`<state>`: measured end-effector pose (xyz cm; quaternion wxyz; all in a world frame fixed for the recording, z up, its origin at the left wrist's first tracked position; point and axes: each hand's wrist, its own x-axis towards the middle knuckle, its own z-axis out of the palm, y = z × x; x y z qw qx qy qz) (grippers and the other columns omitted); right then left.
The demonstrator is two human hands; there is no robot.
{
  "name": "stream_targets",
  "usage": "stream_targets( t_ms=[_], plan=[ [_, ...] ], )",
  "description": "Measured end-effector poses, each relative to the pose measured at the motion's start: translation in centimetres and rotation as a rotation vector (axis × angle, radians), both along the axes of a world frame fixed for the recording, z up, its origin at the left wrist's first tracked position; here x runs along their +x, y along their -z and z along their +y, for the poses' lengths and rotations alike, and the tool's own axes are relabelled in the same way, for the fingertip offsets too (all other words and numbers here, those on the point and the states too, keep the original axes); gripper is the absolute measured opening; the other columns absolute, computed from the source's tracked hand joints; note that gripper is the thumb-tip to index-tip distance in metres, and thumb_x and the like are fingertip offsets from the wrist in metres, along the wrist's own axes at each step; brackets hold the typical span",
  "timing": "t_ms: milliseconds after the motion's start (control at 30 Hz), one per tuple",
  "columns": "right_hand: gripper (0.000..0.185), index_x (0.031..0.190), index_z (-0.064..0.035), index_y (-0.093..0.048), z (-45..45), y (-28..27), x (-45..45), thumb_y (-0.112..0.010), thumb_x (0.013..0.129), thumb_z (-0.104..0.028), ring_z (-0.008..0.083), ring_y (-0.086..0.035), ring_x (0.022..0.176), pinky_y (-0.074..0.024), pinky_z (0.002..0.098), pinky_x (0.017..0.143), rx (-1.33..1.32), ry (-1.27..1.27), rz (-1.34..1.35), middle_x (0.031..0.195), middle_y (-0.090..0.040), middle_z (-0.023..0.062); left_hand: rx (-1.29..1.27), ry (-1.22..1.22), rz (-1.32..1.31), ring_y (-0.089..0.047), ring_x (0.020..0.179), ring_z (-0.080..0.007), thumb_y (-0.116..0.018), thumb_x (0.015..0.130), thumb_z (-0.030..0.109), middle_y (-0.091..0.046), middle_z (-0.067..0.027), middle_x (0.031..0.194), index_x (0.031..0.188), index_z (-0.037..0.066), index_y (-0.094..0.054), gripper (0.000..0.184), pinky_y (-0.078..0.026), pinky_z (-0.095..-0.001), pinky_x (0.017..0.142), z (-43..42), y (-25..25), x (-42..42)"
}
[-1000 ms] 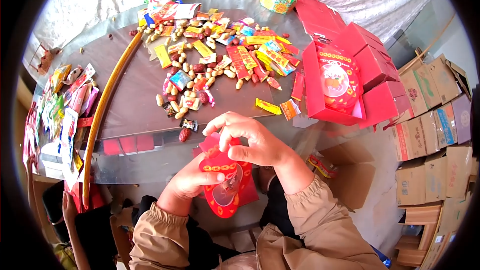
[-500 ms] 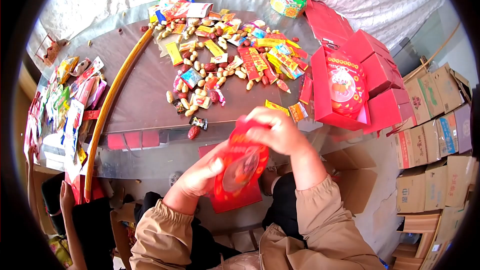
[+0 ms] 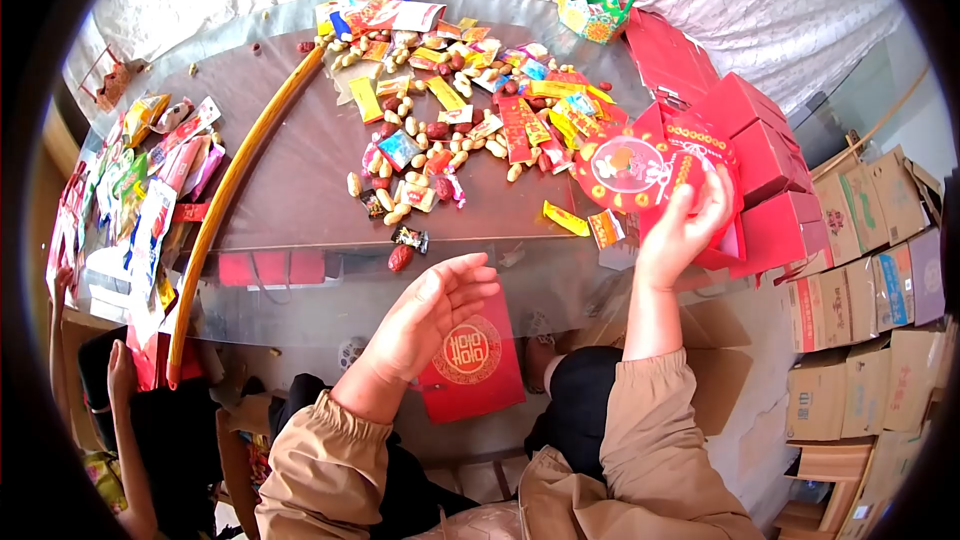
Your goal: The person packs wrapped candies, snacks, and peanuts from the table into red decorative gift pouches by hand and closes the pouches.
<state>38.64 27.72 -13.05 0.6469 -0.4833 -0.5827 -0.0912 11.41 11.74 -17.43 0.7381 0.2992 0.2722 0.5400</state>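
My left hand [image 3: 430, 312] hangs in front of the table edge, fingers stretched out and holding nothing. Below it is a red box [image 3: 490, 395] with a gold round emblem; the hand covers part of it. At the right, my right hand [image 3: 695, 215] grips a red round packet [image 3: 630, 172] with a printed figure and gold coin-like marks. This packet is over the open red carton [image 3: 738, 240], where a similar red round piece [image 3: 700, 140] shows. Peanuts, red dates and wrapped sweets [image 3: 440, 125] lie spread across the table to the left.
A long yellow stick [image 3: 250, 145] separates the sweets from a heap of snack packets [image 3: 150, 180] on the left. A small green-handled basket [image 3: 595, 10] stands at the back. Cardboard boxes [image 3: 850, 290] are stacked right. Another person's hand [image 3: 122, 375] shows at lower left.
My right hand has moved right and up with the red round packet, from in front of me to the carton. My left hand has let go of it and opened.
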Motion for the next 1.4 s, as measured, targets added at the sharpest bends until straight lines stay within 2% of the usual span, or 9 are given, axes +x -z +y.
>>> stream_targets(
  t_ms=[133, 267, 400, 567, 867, 1067, 1200, 1333, 1400],
  plan=[
    [0.022, 0.112, -0.0031, -0.061, -2.7, 0.1, -5.4, -0.066, 0.091, -0.007, 0.0343, -0.058, 0.112, -0.0443, 0.0441, 0.102, -0.173, -0.567, -0.4, 0.119, -0.061, 0.0155, 0.033, -0.048, 0.094, -0.061, 0.103, -0.0205, -0.047, 0.103, 0.048, -0.066, -0.0099, 0.108, 0.113, 0.002, -0.062, 0.049, -0.047, -0.0345, 0.094, 0.0, -0.3, 0.6],
    [0.039, 0.122, -0.0079, -0.062, -5.7, 4.2, -11.1, -0.069, 0.084, -0.016, 0.0346, -0.05, 0.127, -0.0411, 0.0492, 0.108, -0.254, -0.82, -0.673, 0.137, -0.055, 0.0144, 0.39, -0.306, 0.642, -0.057, 0.06, -0.0157, -0.072, 0.09, 0.017, -0.057, -0.0035, 0.065, 0.068, 0.005, -0.056, 0.029, -0.044, -0.0355, 0.056, -0.4, -0.7, 1.6],
    [0.048, 0.134, -0.0133, -0.06, -8.1, 5.8, -14.1, -0.058, 0.089, -0.032, 0.0307, -0.038, 0.143, -0.0331, 0.0599, 0.112, -0.146, -0.932, -1.09, 0.15, -0.047, 0.0108, 1.047, -0.453, 1.114, -0.052, 0.054, -0.0262, -0.079, 0.076, 0.019, -0.048, -0.0047, 0.06, 0.063, 0.01, -0.053, 0.031, -0.04, -0.0396, 0.05, -1.1, -3.4, 2.5],
    [0.063, 0.134, -0.0047, -0.058, -8.4, 5.0, -14.0, -0.072, 0.084, -0.041, 0.0395, -0.028, 0.144, -0.0244, 0.0628, 0.114, -0.521, -0.617, -0.968, 0.153, -0.038, 0.0184, 1.22, -0.349, 1.252, -0.055, 0.059, -0.0229, -0.077, 0.077, 0.017, -0.051, -0.0036, 0.068, 0.063, 0.01, -0.052, 0.029, -0.046, -0.038, 0.052, -2.1, -2.6, 3.7],
    [0.064, 0.144, -0.0142, -0.051, -11.6, 4.9, -13.9, -0.059, 0.089, -0.045, 0.0372, -0.028, 0.148, -0.0204, 0.0602, 0.118, -0.257, -0.799, -1.243, 0.157, -0.037, 0.0169, 1.406, -0.411, 1.487, -0.056, 0.067, -0.0262, -0.063, 0.06, 0.019, -0.05, -0.0057, 0.07, 0.069, 0.007, -0.054, 0.017, -0.047, -0.0375, 0.055, -3.3, -8.0, 1.0],
    [0.075, 0.14, -0.0152, -0.054, -12.0, 4.9, -14.8, -0.075, 0.077, -0.052, 0.0359, -0.035, 0.143, -0.0234, 0.0609, 0.117, -0.338, -0.805, -1.103, 0.15, -0.045, 0.0135, 0.872, -0.966, 1.55, -0.047, 0.053, -0.0222, -0.077, 0.073, 0.003, -0.044, -0.005, 0.062, 0.064, 0.008, -0.053, 0.026, -0.035, -0.0356, 0.045, -10.6, -9.1, -9.8],
    [0.08, 0.141, -0.0155, -0.052, -12.1, 5.0, -15.0, -0.078, 0.075, -0.051, 0.0363, -0.034, 0.144, -0.0222, 0.0603, 0.118, -0.351, -0.799, -1.152, 0.151, -0.044, 0.013, 0.169, -1.258, 1.266, -0.035, 0.065, -0.0036, -0.059, 0.101, 0.005, -0.04, 0.0047, 0.069, 0.072, 0.005, -0.045, 0.032, -0.027, -0.0221, 0.058, -21.5, -0.4, -18.2],
    [0.081, 0.142, -0.0153, -0.051, -12.1, 5.3, -15.2, -0.079, 0.075, -0.05, 0.0356, -0.033, 0.145, -0.0218, 0.0588, 0.119, -0.373, -0.786, -1.19, 0.153, -0.041, 0.0132, -0.388, -1.258, 1.421, -0.034, 0.06, -0.0075, -0.061, 0.1, 0.017, -0.039, 0.0022, 0.063, 0.068, 0.001, -0.044, 0.039, -0.031, -0.0287, 0.055, -35.2, 12.1, -22.7],
    [0.081, 0.142, -0.0153, -0.051, -12.1, 5.3, -15.3, -0.079, 0.074, -0.049, 0.0357, -0.032, 0.145, -0.0217, 0.0581, 0.119, -0.389, -0.783, -1.187, 0.154, -0.041, 0.0128, -0.747, -1.153, 1.12, -0.041, 0.061, -0.0082, -0.062, 0.099, 0.019, -0.046, 0.0027, 0.065, 0.07, 0.004, -0.051, 0.035, -0.036, -0.0296, 0.056, -41.9, 18.0, -21.6]
  ],
)
